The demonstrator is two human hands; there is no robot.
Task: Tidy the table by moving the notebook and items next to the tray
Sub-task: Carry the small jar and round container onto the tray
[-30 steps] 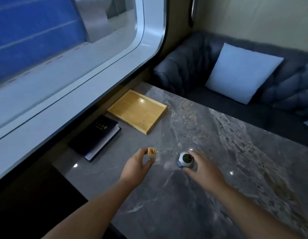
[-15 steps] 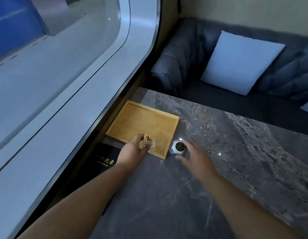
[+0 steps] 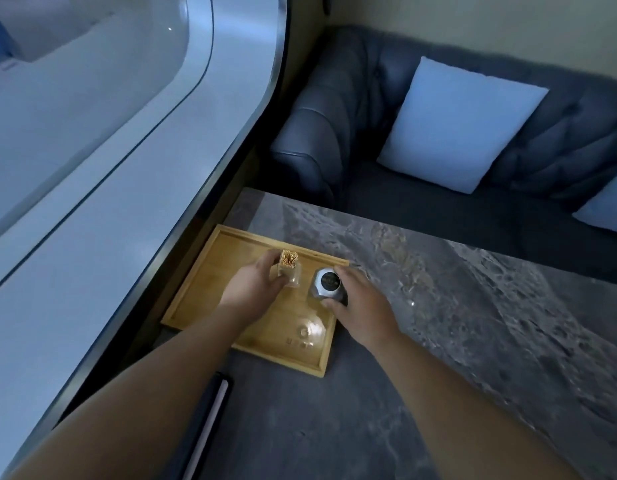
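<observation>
We find the left hand [image 3: 253,287] with fingers pinching a clear toothpick holder [image 3: 289,271], and the right hand [image 3: 360,304] with fingers wrapped about a small faceted jar [image 3: 326,284]. Both items are over the wooden tray [image 3: 196,301] at the window side of the tabletop [image 3: 473,323]; whether either rests on the tray floor we cannot tell.

Risks, in our judgement: the holder is open-topped, so a tilt on release could spill toothpicks (a tedious recovery). The jar sits close to the tray's right rim; set down there, it could catch the lip and tip. Released here, both items land inside the tray, not beside it as instructed.

Concealed: the notebook [image 3: 210,420] lies just short of the tray, mostly hidden beneath the left forearm. The jar's lid marking is illegible.
</observation>
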